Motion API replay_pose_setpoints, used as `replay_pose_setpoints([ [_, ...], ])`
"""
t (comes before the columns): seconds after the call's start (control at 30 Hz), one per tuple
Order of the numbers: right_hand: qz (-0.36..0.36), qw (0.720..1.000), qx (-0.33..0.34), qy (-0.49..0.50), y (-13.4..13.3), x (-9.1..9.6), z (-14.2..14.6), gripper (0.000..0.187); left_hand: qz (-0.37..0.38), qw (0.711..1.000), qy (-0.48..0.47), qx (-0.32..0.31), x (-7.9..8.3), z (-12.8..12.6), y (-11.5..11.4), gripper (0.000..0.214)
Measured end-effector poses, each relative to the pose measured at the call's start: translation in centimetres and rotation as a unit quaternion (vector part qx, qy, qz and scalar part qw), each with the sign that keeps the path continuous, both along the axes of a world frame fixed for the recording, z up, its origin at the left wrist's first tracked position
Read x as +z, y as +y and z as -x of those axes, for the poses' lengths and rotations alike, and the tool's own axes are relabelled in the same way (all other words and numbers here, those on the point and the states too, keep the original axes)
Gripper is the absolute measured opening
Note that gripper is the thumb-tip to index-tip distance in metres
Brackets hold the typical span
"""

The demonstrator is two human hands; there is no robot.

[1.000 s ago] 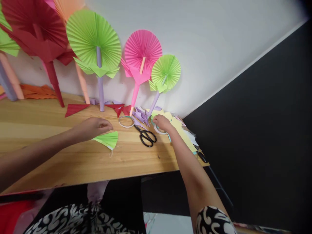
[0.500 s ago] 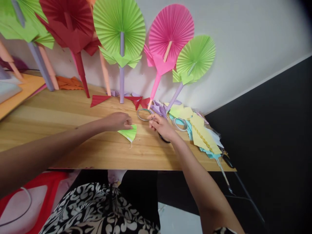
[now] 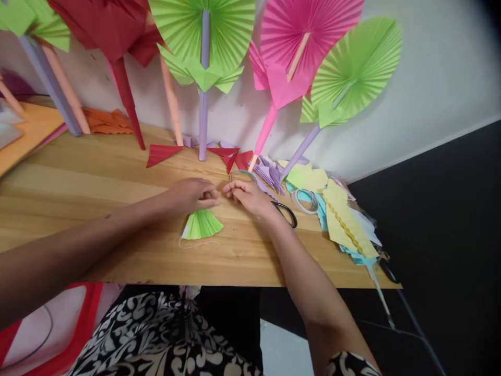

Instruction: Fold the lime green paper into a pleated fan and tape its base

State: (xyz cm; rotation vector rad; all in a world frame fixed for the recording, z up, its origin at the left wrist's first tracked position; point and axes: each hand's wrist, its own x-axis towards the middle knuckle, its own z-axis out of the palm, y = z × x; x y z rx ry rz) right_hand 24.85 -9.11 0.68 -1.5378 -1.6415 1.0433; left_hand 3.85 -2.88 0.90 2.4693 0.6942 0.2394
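Observation:
My left hand (image 3: pixel 191 196) is closed with the fingers curled towards the thumb, just above a small green pleated paper fan (image 3: pixel 203 225) lying on the table. A thin white thread (image 3: pixel 198 244) trails from the fan's white-edged corner. Facing it, a small gap away, my right hand (image 3: pixel 247 197) is closed, fingertips bent together. Whatever either hand pinches is too small to make out. Directly behind my right hand stands a roll of tape (image 3: pixel 241 174), partly hidden by it. The black handle of a pair of scissors (image 3: pixel 288 214) shows beside my right wrist.
Along the wall lean large paper fans on rolled sticks, among them a green fan (image 3: pixel 205 39) and a pink fan (image 3: pixel 311 23). Another tape roll (image 3: pixel 305 201) and yellow paper pieces (image 3: pixel 348 219) lie at the right. Red paper scraps (image 3: pixel 162 154) lie towards the back.
My right hand has moved away from the tape roll towards my left hand. The green fan now lies spread below my left hand. The view has shifted downward.

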Motion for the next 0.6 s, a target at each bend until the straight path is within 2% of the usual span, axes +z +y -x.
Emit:
replay_pose_setpoints([
  [0.13,0.021,1.0,-0.005,-0.003,-1.0,-0.2,-0.7,0.034,-0.009,0.994,-0.009,-0.104,-0.8,0.9,0.6,0.033],
  [0.3,0.049,0.999,0.005,0.014,-1.7,0.6,-0.2,0.028,0.01,0.991,0.017,-0.134,-0.3,1.8,0.4,0.02],
  [0.37,0.05,0.998,0.019,0.018,-2.0,0.7,0.4,0.026,-0.003,0.993,0.021,-0.118,0.0,1.8,0.3,0.02],
  [0.43,0.043,0.999,0.028,0.015,-2.2,0.8,0.9,0.029,0.01,0.997,0.019,-0.074,0.1,1.7,0.3,0.021],
  [0.53,0.017,1.0,0.021,0.016,-2.4,0.9,1.2,0.048,0.087,0.996,-0.012,0.011,0.0,1.5,0.5,0.023],
  [0.6,0.009,0.999,0.018,0.033,-2.5,0.9,1.4,0.052,0.137,0.989,-0.04,0.042,0.0,1.4,0.6,0.027],
])
